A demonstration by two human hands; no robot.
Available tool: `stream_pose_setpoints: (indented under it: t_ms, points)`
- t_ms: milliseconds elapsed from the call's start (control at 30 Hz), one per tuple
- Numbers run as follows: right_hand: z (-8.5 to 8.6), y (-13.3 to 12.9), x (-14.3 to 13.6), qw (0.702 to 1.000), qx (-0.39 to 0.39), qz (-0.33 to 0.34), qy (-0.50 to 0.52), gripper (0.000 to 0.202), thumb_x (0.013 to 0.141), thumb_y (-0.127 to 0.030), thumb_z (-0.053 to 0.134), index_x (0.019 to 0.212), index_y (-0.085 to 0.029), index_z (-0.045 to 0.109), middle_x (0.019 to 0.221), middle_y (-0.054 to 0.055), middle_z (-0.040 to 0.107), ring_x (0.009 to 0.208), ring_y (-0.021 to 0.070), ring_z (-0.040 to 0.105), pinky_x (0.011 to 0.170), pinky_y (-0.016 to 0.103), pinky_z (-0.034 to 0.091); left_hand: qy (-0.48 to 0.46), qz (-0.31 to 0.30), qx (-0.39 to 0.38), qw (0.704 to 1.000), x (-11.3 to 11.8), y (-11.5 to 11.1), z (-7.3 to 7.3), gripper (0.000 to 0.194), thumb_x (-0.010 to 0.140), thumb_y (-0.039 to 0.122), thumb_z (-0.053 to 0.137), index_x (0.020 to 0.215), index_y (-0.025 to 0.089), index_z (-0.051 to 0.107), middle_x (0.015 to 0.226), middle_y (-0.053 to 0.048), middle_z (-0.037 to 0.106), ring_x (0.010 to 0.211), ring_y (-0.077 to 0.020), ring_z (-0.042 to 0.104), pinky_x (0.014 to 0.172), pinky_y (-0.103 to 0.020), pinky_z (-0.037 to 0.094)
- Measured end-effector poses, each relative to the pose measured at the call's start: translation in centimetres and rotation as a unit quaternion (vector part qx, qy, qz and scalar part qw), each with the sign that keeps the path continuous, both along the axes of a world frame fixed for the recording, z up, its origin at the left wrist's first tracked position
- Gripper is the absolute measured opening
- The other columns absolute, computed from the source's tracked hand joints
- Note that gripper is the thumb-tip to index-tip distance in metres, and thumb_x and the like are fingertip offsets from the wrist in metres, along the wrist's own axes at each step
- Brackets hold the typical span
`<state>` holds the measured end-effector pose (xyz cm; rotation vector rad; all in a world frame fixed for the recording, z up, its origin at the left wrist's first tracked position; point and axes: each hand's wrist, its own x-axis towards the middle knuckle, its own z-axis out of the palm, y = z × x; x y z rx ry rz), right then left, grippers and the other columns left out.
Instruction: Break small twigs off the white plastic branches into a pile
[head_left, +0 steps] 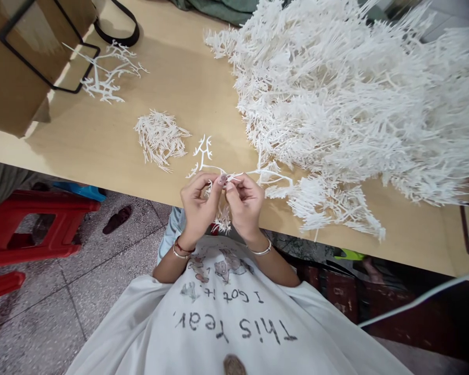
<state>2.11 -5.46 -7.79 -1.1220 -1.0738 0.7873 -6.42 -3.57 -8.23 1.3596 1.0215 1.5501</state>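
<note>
My left hand (198,205) and my right hand (245,205) meet at the table's front edge, fingertips pinched together. Between them they grip a thin white plastic branch (204,152), whose forked twigs spread out to the left above my left hand. Another white stem (275,174) runs from my right fingertips toward the right; I cannot tell whether it is one piece with the branch. A feathery white tuft (222,221) hangs below, between my hands. The exact join at the fingertips is hidden.
A large heap of white feathery sprigs (347,99) covers the table's right side. Left of my hands lies a small pile of white pieces (160,138). Farther back are a loose branch (111,73), a black wire frame (78,88) and a cardboard box (15,99). Red stools (39,224) stand left.
</note>
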Motion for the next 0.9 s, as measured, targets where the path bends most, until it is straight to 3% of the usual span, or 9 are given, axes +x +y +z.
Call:
stream_pose_setpoints:
  t_ms: [133,233,467,600,667,733,833,900]
  points:
    - [-0.6,0.0,-0.1,0.999,0.000,0.023,0.048,0.019,0.082,-0.023,0.055,0.066,-0.018,0.047,0.055,-0.007,0.037,0.045,0.0034,0.030,0.041,0.017,0.026,-0.104,-0.072,-0.121,0.985,-0.1,0.1,-0.1,0.010,0.078,0.026,0.065,0.073,0.018,0.068,0.074,-0.001,0.065,0.071,-0.0091,0.059,0.069,-0.022,0.047]
    - [-0.7,0.0,-0.6,0.998,-0.002,0.009,0.060,0.019,0.082,-0.024,0.056,0.066,-0.018,0.047,0.055,-0.007,0.039,0.044,0.0035,0.033,0.041,0.016,0.027,-0.190,-0.062,-0.176,0.964,0.3,-0.2,-0.1,0.009,0.076,0.026,0.067,0.071,0.018,0.068,0.071,0.001,0.065,0.067,-0.0070,0.058,0.067,-0.019,0.046]
    - [-0.4,0.3,-2.0,0.994,0.021,-0.084,0.060,0.014,0.081,-0.022,0.054,0.068,-0.018,0.051,0.055,-0.006,0.045,0.046,0.0043,0.038,0.042,0.016,0.034,-0.355,-0.069,-0.247,0.899,1.8,-0.9,0.8,0.010,0.070,0.027,0.072,0.071,0.018,0.068,0.070,0.002,0.065,0.063,-0.0056,0.059,0.063,-0.016,0.047]
    - [-1.0,0.3,-2.1,0.989,0.034,-0.119,0.080,0.018,0.082,-0.027,0.054,0.067,-0.019,0.047,0.054,-0.007,0.041,0.045,0.0042,0.036,0.042,0.016,0.032,-0.404,-0.083,-0.258,0.874,1.6,-0.1,1.1,0.011,0.070,0.028,0.072,0.069,0.019,0.066,0.068,0.004,0.063,0.061,-0.0043,0.059,0.072,-0.018,0.050]
    - [-1.5,0.2,-1.9,0.988,0.023,-0.124,0.090,0.022,0.083,-0.033,0.053,0.067,-0.019,0.044,0.055,-0.007,0.038,0.044,0.0042,0.034,0.042,0.017,0.030,-0.398,-0.060,-0.224,0.888,1.1,0.4,1.4,0.011,0.072,0.029,0.071,0.070,0.019,0.066,0.071,0.004,0.064,0.067,-0.0050,0.062,0.082,-0.022,0.051]
    - [-1.8,0.1,-1.7,0.991,0.013,-0.107,0.085,0.024,0.084,-0.036,0.053,0.070,-0.020,0.043,0.057,-0.007,0.038,0.046,0.0045,0.034,0.043,0.018,0.030,-0.345,-0.013,-0.169,0.923,0.6,0.9,1.6,0.011,0.074,0.031,0.069,0.072,0.020,0.067,0.075,0.003,0.066,0.074,-0.0070,0.064,0.086,-0.025,0.051]
    - [-1.7,0.3,-1.1,0.996,0.020,-0.053,0.075,0.023,0.085,-0.037,0.052,0.071,-0.020,0.044,0.060,-0.006,0.038,0.048,0.0050,0.032,0.045,0.019,0.027,-0.202,0.078,-0.099,0.971,-0.5,1.8,1.8,0.012,0.073,0.033,0.070,0.073,0.021,0.069,0.075,0.002,0.068,0.072,-0.0090,0.064,0.077,-0.026,0.053]
    - [-1.4,0.5,-0.6,0.998,0.016,-0.016,0.063,0.023,0.086,-0.036,0.051,0.071,-0.020,0.045,0.060,-0.005,0.035,0.050,0.0055,0.031,0.045,0.021,0.026,-0.105,0.149,-0.060,0.981,-1.5,2.6,1.8,0.012,0.071,0.032,0.071,0.072,0.021,0.069,0.073,0.001,0.067,0.069,-0.0096,0.062,0.072,-0.025,0.053]
